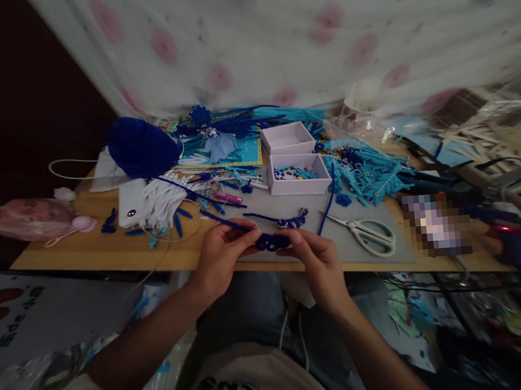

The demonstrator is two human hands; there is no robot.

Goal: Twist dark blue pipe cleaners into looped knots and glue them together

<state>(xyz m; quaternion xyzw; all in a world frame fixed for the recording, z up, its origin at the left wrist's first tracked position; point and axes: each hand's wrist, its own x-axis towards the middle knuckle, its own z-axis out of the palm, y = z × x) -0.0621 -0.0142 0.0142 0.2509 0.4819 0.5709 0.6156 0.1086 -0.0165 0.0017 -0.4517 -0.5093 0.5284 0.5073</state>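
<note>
A dark blue pipe cleaner [271, 241], bent into a row of small loops, is held between my two hands over the table's front edge. My left hand [222, 252] pinches its left end, from which a straight length runs up and left. At the right end, the thumb and fingers of my right hand [316, 260] are closed on the looped part. Just beyond my fingers lies another curled blue piece [293, 219] with silvery beads. A loose straight blue stem [328, 204] rests right of it, near the pale-handled scissors [372, 237].
White boxes [300, 183] stand behind my hands, the nearer one holding beads and small pieces. Light blue fuzzy pieces [366, 168] are heaped at right. White strips [164, 199], a pink lighter [227, 197] and a dark blue bundle [142, 147] lie left. A glue gun [507, 235] is far right.
</note>
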